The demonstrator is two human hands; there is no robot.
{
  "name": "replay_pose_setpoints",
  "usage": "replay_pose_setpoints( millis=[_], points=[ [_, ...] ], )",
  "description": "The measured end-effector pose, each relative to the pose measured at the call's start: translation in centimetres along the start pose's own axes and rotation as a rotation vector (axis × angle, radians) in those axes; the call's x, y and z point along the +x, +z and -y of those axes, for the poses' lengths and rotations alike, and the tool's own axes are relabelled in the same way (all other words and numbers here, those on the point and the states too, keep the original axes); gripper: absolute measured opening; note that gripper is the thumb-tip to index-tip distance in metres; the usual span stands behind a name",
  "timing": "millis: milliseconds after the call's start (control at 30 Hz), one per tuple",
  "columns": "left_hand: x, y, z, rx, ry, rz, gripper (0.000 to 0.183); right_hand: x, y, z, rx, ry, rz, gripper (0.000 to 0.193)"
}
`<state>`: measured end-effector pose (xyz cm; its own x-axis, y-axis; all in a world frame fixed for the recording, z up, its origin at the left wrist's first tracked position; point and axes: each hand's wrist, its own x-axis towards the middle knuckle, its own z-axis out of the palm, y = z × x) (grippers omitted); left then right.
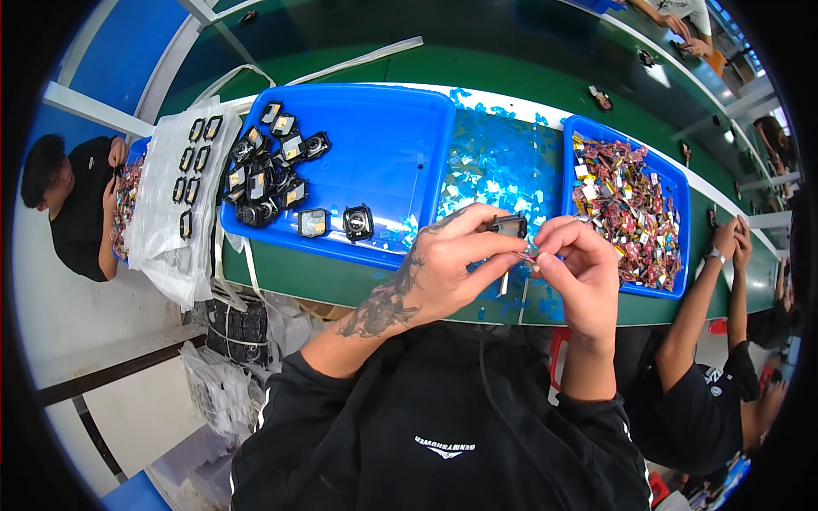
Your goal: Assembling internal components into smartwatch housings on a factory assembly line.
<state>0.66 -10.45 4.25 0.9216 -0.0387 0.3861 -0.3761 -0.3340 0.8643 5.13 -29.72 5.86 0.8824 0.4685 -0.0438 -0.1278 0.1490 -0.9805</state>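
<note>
Left hand and right hand nearly meeting around a black part

Left hand: fingers folded round the black part, held up off the counter, just above its near edge. Right hand: thumb and fingertips drawn together on a tiny thin piece, right beside the left thumb; too small to identify.

Just beyond the hands: blue film scraps strewn thickly between two trays. Left blue tray holds a heap of black cased parts toward its left end; two more lie apart near the front wall. Right blue tray is filled with small mixed pieces, red, yellow, white and black.

Left of the left tray, a whitish plastic sheet bears seven black frames.

Farther out: a co-worker in black at left, another at right, forearms raised to the line. Behind the trays, a dark green belt carries scattered parts. Top right, a person in a white top, hands together.
</note>
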Motion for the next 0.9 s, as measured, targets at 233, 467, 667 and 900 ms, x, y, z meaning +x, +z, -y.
replay_pose_setpoints(
  millis=[233,467,667,900],
  points=[
    [-0.4,0.0,0.0,-0.230,-0.352,0.142,0.018,-0.6,0.9,-0.1,-0.158,-0.012,-0.044,0.021],
    [-1.0,1.0,0.9,-0.667,-0.507,0.052,0.032,-0.3,1.4,-1.3,-0.238,-0.077,-0.145,0.027],
    [-1.2,1.3,0.9,-0.740,-0.528,0.031,0.034,-0.6,1.7,-1.8,-0.374,-0.186,-0.148,0.027],
    [-1.3,1.4,0.8,-0.664,-0.407,0.036,0.042,-0.1,1.4,-1.4,-0.413,-0.101,-0.164,0.034]
  ],
)
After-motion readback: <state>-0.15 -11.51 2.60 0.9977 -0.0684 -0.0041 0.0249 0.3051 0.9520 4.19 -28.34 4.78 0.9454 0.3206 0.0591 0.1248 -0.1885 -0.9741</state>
